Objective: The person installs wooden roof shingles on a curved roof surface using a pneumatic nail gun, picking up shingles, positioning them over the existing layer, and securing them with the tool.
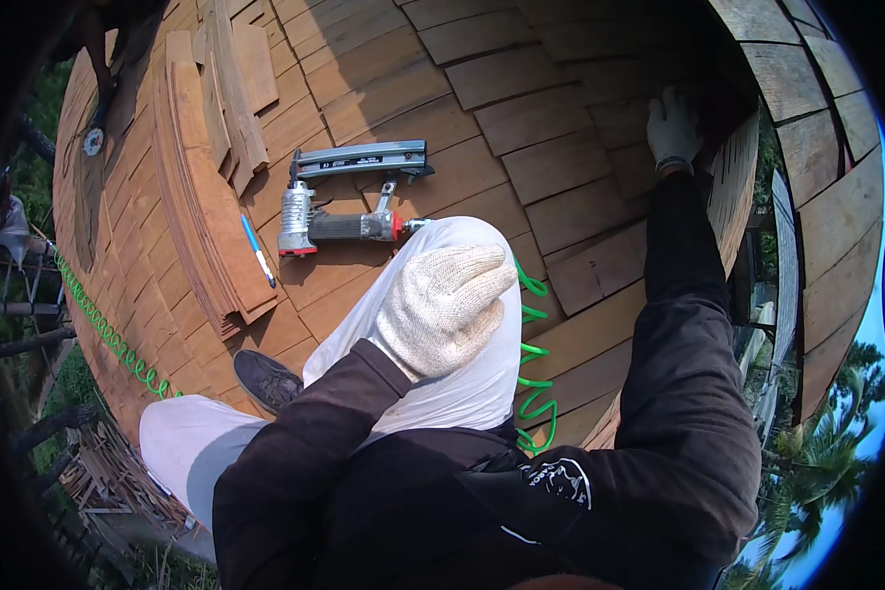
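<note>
My left hand [442,310], in a cream knitted glove, rests open over my raised knee in white trousers, fingers lying together across it. My right hand [674,133], also gloved, reaches into shade at the upper right, open on the wooden shingles [516,162] beside a dark edge; its fingertips are dim. A silver pneumatic nail gun [344,224] with red fittings lies on the shingles beyond my knee, joined to a green coiled hose [536,388]. To its left are a blue-and-white pen [256,251] and long stacked boards [201,197].
Another person's arm [98,49] shows at the top left, near a small round light-coloured object [93,141]. More green hose [108,324] runs along the roof's left side. At the right is another shingled surface [826,216], with palm fronds below. Poles and piled wood scraps [118,477] lie below the left edge.
</note>
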`<control>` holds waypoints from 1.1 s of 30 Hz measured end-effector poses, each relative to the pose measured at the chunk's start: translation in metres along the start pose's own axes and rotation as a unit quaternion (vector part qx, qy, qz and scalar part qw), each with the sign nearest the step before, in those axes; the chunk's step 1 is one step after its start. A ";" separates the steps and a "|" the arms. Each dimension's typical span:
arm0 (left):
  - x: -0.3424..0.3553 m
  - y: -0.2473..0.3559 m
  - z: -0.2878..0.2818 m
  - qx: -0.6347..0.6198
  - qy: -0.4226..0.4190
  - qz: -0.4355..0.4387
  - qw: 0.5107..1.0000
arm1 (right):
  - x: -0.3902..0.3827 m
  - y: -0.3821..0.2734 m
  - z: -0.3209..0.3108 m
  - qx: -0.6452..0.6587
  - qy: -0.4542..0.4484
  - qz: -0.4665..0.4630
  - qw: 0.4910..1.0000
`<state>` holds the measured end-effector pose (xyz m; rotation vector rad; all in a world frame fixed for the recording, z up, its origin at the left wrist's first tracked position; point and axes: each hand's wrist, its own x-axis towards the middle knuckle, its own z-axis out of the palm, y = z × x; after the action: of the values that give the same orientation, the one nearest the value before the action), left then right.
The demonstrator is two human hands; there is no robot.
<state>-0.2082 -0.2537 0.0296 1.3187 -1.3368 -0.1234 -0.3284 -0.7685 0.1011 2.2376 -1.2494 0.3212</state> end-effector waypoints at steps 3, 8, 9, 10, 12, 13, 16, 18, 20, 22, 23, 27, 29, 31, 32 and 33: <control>-0.001 -0.002 -0.002 -0.003 0.005 -0.007 1.000 | 0.004 0.007 0.004 0.032 -0.004 -0.034 0.999; 0.001 0.001 -0.002 -0.003 0.006 -0.002 1.000 | 0.010 0.035 0.017 0.095 0.040 -0.106 0.989; 0.000 0.000 -0.004 -0.003 0.006 -0.005 1.000 | 0.008 0.030 0.016 0.104 0.039 -0.120 0.987; -0.002 -0.001 -0.005 -0.002 0.006 -0.009 1.000 | 0.005 0.026 0.015 0.126 0.030 -0.123 0.984; -0.002 -0.002 -0.004 -0.004 0.005 -0.012 1.000 | -0.002 0.032 0.011 0.162 0.016 -0.127 0.978; -0.002 -0.001 -0.004 -0.005 0.005 -0.010 1.000 | 0.000 0.037 0.009 0.175 0.013 -0.138 0.975; -0.001 -0.001 -0.003 -0.011 0.006 -0.011 1.000 | 0.005 0.044 0.005 0.218 0.001 -0.158 0.963; -0.003 -0.004 -0.002 -0.019 0.008 -0.018 1.000 | 0.006 0.041 0.002 0.250 -0.012 -0.155 0.956; 0.001 -0.003 0.000 -0.020 0.004 -0.010 1.000 | 0.023 0.059 -0.004 0.224 0.027 -0.070 0.972; 0.000 -0.004 -0.001 -0.015 -0.001 -0.013 1.000 | 0.027 0.055 -0.003 0.185 0.054 0.027 0.981; -0.001 -0.005 -0.002 -0.015 -0.002 -0.015 1.000 | 0.029 0.050 -0.007 0.154 0.065 0.082 0.983; 0.000 -0.007 -0.006 0.004 -0.009 -0.018 1.000 | 0.054 0.062 0.005 0.069 -0.005 0.202 0.977; 0.003 -0.007 -0.008 -0.005 -0.013 -0.028 1.000 | 0.069 0.080 0.023 0.033 -0.029 0.185 0.982; 0.001 -0.009 -0.008 -0.004 -0.017 -0.037 0.999 | 0.080 0.101 0.047 -0.024 -0.025 0.127 0.991; 0.003 -0.010 -0.003 -0.018 -0.016 -0.025 0.999 | 0.091 0.152 0.052 -0.070 0.036 0.081 0.994; 0.002 -0.011 0.001 -0.042 -0.009 -0.007 0.999 | 0.103 0.221 0.045 -0.128 0.101 0.032 0.986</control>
<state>-0.2018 -0.2600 0.0228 1.2595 -1.3232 -0.1987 -0.4610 -0.9593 0.1884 1.9007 -1.1838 0.3777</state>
